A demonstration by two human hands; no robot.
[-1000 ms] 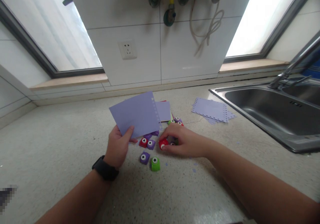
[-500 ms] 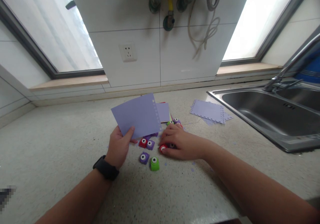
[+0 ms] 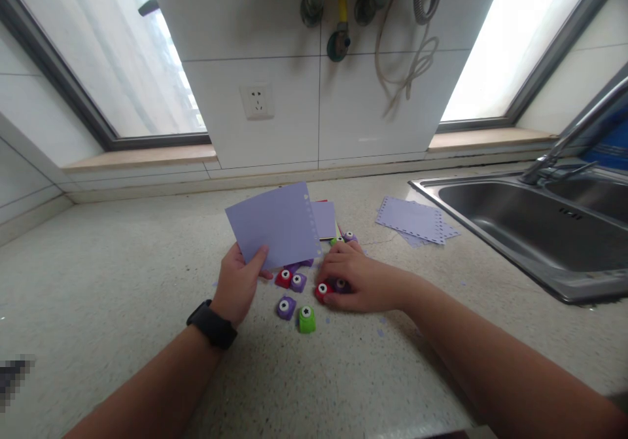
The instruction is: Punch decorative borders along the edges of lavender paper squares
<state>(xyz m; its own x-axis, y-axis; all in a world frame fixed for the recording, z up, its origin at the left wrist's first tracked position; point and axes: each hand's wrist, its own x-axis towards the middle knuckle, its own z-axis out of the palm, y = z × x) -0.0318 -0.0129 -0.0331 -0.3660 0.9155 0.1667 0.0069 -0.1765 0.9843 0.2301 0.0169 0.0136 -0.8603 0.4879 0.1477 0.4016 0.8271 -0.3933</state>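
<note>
My left hand (image 3: 238, 282), with a black watch on its wrist, holds up a lilac paper sheet (image 3: 275, 224) with a punched right edge. My right hand (image 3: 358, 279) rests on the counter, its fingers closed on a small red punch (image 3: 321, 290) with a purple punch (image 3: 340, 285) beside it under the fingers. Loose on the counter between my hands lie a red punch (image 3: 284, 277), two purple punches (image 3: 297, 282) (image 3: 285, 307) and a green punch (image 3: 307, 318). More small punches (image 3: 343, 237) sit just beyond my right hand.
A stack of lilac sheets (image 3: 324, 218) lies behind the held sheet. More punched lilac sheets (image 3: 415, 220) lie near the steel sink (image 3: 530, 229) at the right, with a tap (image 3: 564, 144). The speckled counter (image 3: 122, 282) runs to a tiled wall with a socket (image 3: 257, 101).
My right hand has drawn the red punch slightly toward me and closed more over it. The view has shifted a little; my left hand still holds the sheet up.
</note>
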